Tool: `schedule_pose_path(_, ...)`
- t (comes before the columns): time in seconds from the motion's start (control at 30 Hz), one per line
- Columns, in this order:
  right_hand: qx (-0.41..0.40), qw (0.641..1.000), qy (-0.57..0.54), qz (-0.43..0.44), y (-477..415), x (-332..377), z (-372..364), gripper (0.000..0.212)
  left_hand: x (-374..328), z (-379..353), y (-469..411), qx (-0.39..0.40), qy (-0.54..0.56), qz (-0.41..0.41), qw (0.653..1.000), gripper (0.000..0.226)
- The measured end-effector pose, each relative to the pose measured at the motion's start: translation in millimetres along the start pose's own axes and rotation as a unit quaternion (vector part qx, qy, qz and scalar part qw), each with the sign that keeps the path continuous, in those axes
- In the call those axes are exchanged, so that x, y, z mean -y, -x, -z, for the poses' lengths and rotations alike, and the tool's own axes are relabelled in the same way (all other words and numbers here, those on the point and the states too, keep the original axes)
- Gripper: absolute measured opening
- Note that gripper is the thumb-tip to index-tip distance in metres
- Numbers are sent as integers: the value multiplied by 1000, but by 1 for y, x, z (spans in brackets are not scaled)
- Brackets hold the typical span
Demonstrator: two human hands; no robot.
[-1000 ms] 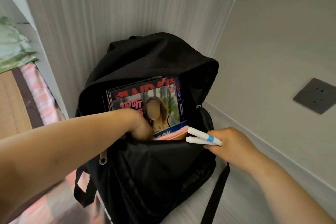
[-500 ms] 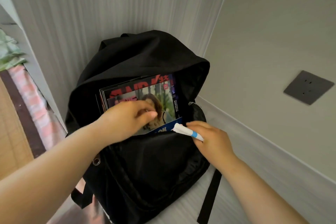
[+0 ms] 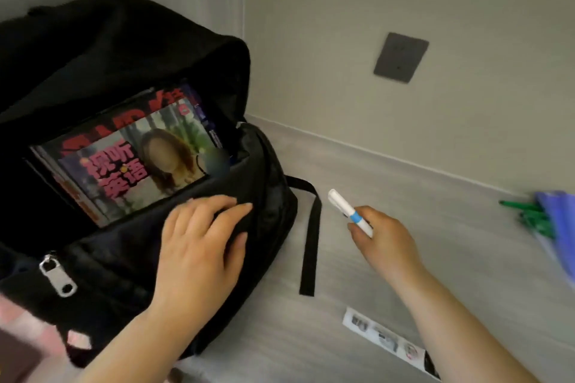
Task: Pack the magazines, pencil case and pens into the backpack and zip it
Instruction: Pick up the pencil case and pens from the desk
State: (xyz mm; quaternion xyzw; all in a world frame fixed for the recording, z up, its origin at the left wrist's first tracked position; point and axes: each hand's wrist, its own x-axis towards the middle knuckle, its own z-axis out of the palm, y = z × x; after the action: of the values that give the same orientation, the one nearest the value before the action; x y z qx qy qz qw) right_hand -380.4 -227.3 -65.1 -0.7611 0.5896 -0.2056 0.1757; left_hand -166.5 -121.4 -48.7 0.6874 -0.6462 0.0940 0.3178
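In the corner of the table (image 3: pixel 435 165), the black backpack (image 3: pixel 109 40) leans against the wall, its main compartment gaping. The magazines (image 3: pixel 130 165) stand inside, covers showing above the front edge. The left hand (image 3: pixel 199 246) lies flat on the bag's front panel, fingers spread and loose, gripping nothing. The right hand (image 3: pixel 385 242) pinches a white pen (image 3: pixel 348 211) with a blue band, clear of the bag over the table. Farther right, green pens (image 3: pixel 529 214) lie beside something purple-blue.

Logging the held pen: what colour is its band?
Blue, on a white pen; head view.
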Motion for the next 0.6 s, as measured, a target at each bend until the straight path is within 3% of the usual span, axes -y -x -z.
schedule_pose_path(0.13,1,987,37,-154,54,-63,22,17,-57,-54,18,88,115,-127,981,22)
schedule_pose_path(0.23,0,966,39,-257,95,-110,35,9,-94,-87,35,195,121,-213,950,22)
schedule_pose_path(0.3,-4,951,52,-305,119,-142,45,10,-121,-105,45,291,91,-250,919,49)
schedule_pose_path(0.4,-30,935,64,-348,150,-186,61,22,-164,-122,52,341,29,-256,904,66)
schedule_pose_path(0.47,-43,924,57,-375,167,-217,77,23,-196,-135,55,376,44,-246,893,72)
schedule_pose_path(0.6,-56,907,62,-413,195,-284,115,26,-268,-168,65,405,67,-255,876,61)
